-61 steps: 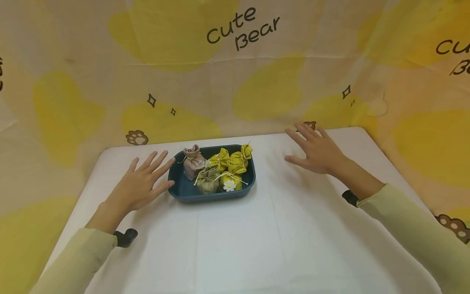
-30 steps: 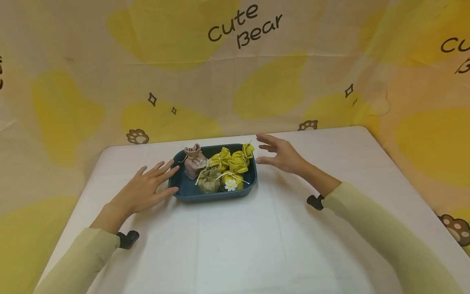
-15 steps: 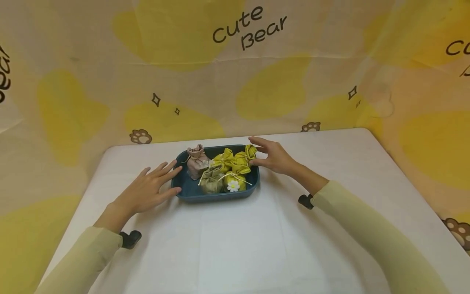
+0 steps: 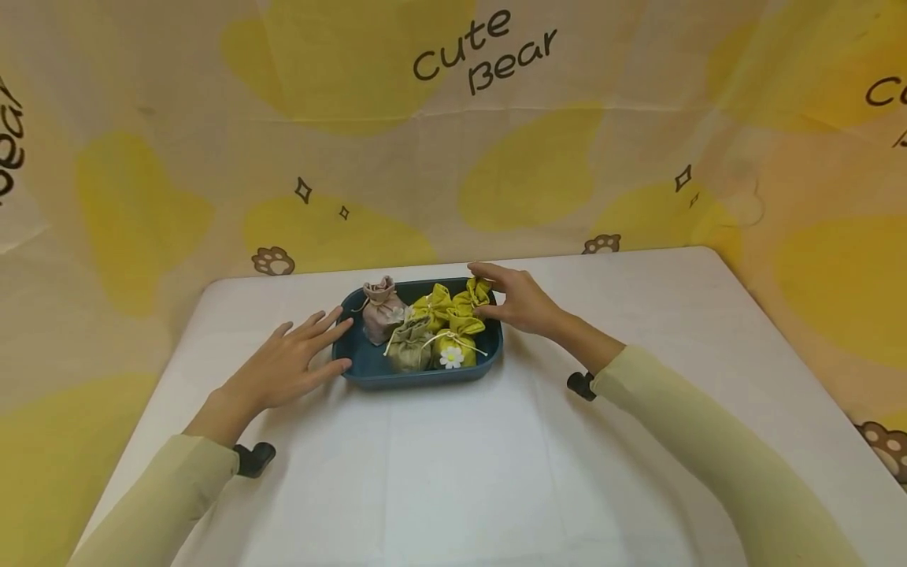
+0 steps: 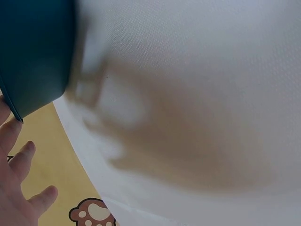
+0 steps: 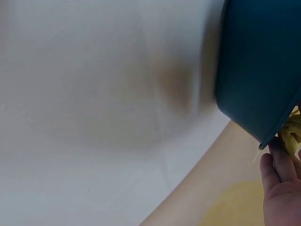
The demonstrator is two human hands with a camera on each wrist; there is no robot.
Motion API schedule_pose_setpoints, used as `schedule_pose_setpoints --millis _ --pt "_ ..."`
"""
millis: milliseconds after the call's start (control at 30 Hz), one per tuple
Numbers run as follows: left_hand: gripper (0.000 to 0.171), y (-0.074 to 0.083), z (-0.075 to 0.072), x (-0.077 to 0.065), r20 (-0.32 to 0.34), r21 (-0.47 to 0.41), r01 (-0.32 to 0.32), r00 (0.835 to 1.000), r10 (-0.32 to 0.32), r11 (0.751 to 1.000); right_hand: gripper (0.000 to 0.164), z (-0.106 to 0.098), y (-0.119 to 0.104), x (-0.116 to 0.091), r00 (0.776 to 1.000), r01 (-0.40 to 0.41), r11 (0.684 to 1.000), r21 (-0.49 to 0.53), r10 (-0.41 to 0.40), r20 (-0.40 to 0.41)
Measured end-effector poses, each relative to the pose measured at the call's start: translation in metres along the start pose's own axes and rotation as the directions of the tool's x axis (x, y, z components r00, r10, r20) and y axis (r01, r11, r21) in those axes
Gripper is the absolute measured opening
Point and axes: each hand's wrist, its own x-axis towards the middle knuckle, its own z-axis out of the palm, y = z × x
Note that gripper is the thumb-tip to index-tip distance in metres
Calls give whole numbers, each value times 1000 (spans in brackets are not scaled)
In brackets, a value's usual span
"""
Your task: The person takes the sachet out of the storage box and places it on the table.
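A dark blue tray (image 4: 411,380) on the white table holds several drawstring pouches. At its back right corner, my right hand (image 4: 526,303) has thumb and fingers around the top of a yellow pouch (image 4: 472,298). In the right wrist view, the fingers reach over the tray rim beside yellow cloth (image 6: 291,134). My left hand (image 4: 286,366) is spread with straight fingers, its tips at the tray's left rim. A mauve pouch (image 4: 383,321) stands at the left inside, and an olive pouch (image 4: 411,353) in front. Another yellow pouch (image 4: 464,346) bears a white flower.
One more yellow pouch (image 4: 430,305) sits in the middle of the tray. The white table (image 4: 453,472) extends in front and to both sides. Behind it hangs a yellow patterned cloth (image 4: 524,173) with lettering and paw prints.
My right hand has come in from the right to the yellow pouch, whose top has shifted slightly left. My left hand has moved a little right, to the tray's rim.
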Motion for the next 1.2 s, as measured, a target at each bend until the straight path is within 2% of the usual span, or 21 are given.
schedule_pose_setpoints --millis 233,367,567,833,1200 --pt "70 1 0 0 -2 -5 -4 1000 4 1000 67 7 -2 4 999 34 999 12 -34 10" --pt "70 1 0 0 -4 -3 -5 1000 5 1000 61 7 -5 5 1000 23 999 33 -24 11" --pt "72 0 -1 1 -9 10 -12 1000 12 1000 56 4 -12 7 999 -14 1000 26 15 -32" --pt "72 0 -1 1 -3 8 -4 1000 4 1000 51 4 -14 8 997 -14 1000 26 16 -74" --pt "72 0 -2 0 15 4 3 1000 -3 1000 52 -16 -30 7 994 4 999 35 -1 -106"
